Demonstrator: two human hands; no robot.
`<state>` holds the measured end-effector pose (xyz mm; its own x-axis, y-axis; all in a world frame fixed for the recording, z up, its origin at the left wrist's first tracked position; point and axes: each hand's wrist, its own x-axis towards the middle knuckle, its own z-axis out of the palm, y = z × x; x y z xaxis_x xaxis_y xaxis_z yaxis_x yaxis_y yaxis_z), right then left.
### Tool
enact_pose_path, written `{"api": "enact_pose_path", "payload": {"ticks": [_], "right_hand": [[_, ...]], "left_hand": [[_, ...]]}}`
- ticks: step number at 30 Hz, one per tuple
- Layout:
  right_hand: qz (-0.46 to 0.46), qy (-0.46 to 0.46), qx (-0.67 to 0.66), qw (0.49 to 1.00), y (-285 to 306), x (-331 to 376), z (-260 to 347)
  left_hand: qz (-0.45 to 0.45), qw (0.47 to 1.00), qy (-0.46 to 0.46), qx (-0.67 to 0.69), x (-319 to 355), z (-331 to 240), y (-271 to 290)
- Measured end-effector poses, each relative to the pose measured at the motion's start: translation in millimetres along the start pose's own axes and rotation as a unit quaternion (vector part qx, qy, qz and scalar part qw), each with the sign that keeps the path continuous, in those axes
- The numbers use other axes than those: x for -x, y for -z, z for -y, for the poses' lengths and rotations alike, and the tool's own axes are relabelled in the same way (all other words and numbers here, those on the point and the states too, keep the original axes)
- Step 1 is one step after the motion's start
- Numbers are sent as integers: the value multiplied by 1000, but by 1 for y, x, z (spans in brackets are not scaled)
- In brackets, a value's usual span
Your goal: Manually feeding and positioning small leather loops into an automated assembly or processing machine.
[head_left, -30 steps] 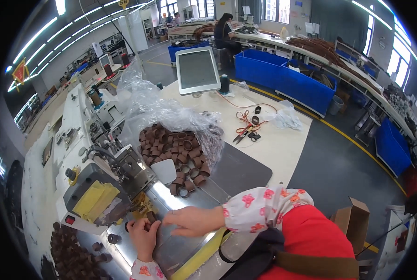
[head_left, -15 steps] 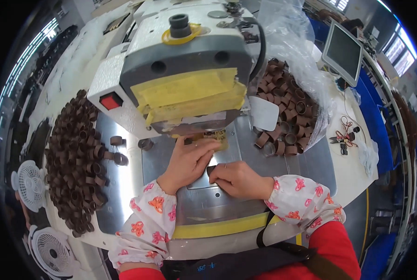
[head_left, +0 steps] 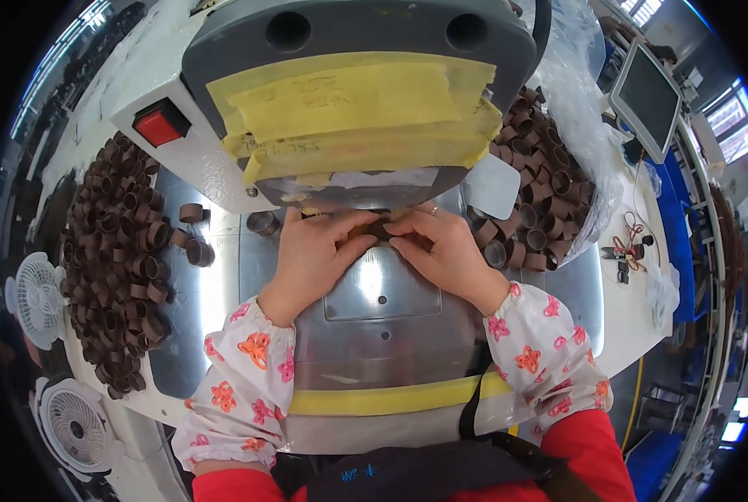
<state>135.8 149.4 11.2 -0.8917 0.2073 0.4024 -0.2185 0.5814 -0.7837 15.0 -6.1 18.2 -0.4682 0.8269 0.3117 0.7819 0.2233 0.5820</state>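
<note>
Just below the machine head [head_left: 357,188], my two hands meet at the fingertips. A small dark brown band [head_left: 380,229] is pinched between them, mostly covered by the fingers. My left hand [head_left: 311,258] grips its left end with thumb and forefinger. At its right end, my right hand [head_left: 451,253] has the same kind of pinch. Both hands stay low over the metal work plate [head_left: 382,284]. The machine's working point is hidden behind its taped grey front.
Brown rings lie in a large heap [head_left: 110,259] on the left and a second heap [head_left: 550,167] by clear plastic on the right. A few loose rings [head_left: 198,253] sit nearer the machine. Further right are a screen [head_left: 644,99] and small snips [head_left: 621,253]; two white fans [head_left: 77,427] stand left.
My right hand has moved forward to meet the left under the machine head, now with the brown band between both. The whole view has shifted closer to the machine.
</note>
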Motion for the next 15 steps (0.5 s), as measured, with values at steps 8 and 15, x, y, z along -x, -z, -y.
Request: {"api": "enact_pose_path", "payload": {"ticks": [8, 15], "right_hand": [[-27, -35, 0, 999, -6, -18, -7], [-60, 21, 37, 997, -10, -18, -10]], "left_hand": [[20, 989, 119, -83, -8, 7, -1], [-31, 996, 52, -61, -9, 13, -7]]}}
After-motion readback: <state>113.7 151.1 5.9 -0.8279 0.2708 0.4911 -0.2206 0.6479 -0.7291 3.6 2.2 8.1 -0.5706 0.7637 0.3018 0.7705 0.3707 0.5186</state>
